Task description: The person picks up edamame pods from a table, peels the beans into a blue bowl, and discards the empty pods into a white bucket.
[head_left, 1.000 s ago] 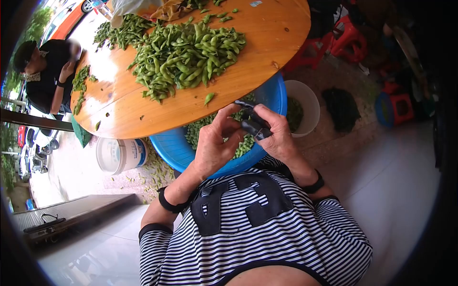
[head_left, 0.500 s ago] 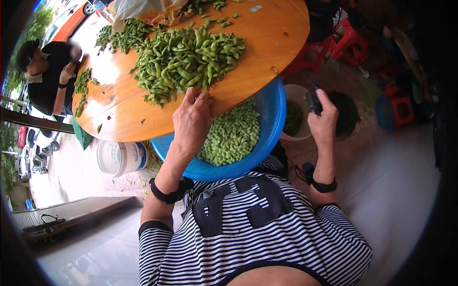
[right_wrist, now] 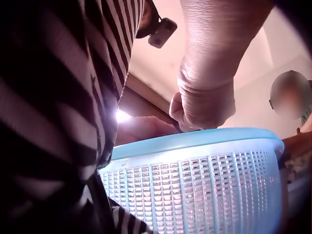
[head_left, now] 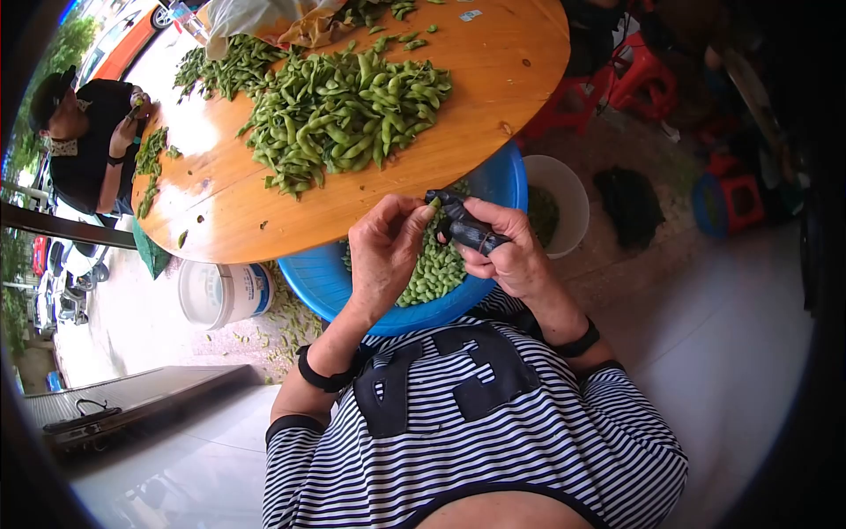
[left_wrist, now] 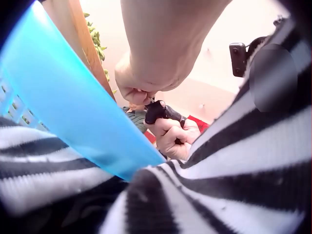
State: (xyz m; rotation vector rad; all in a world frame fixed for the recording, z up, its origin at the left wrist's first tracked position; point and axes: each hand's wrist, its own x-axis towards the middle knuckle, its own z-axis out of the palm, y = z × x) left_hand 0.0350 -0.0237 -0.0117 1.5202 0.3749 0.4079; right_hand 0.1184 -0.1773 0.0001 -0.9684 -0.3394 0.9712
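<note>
My left hand (head_left: 383, 251) pinches a green bean pod (head_left: 434, 203) between thumb and fingers, and only a bit of the pod shows. Against it, my right hand (head_left: 522, 260) grips a black-wrapped, scissors-like tool (head_left: 467, 227), its tip right at the left fingertips. The left wrist view shows the same black tool (left_wrist: 158, 114) in the curled right fingers. Both hands are over a blue basket (head_left: 509, 185) of shelled green beans (head_left: 436, 275). In the right wrist view, the basket's latticed side (right_wrist: 195, 185) covers the lower part of the hands' work.
On the round wooden table (head_left: 502, 79) lies a big heap of bean pods (head_left: 352, 106). White buckets stand left (head_left: 216, 291) and right (head_left: 577, 207) of the basket. Red stools (head_left: 643, 79) stand at far right. A person in black (head_left: 92, 132) sits across the table.
Half a second ago the left hand was at the pod heap and the right hand was off to the right. Both have come together over the basket, a pod now in the left.
</note>
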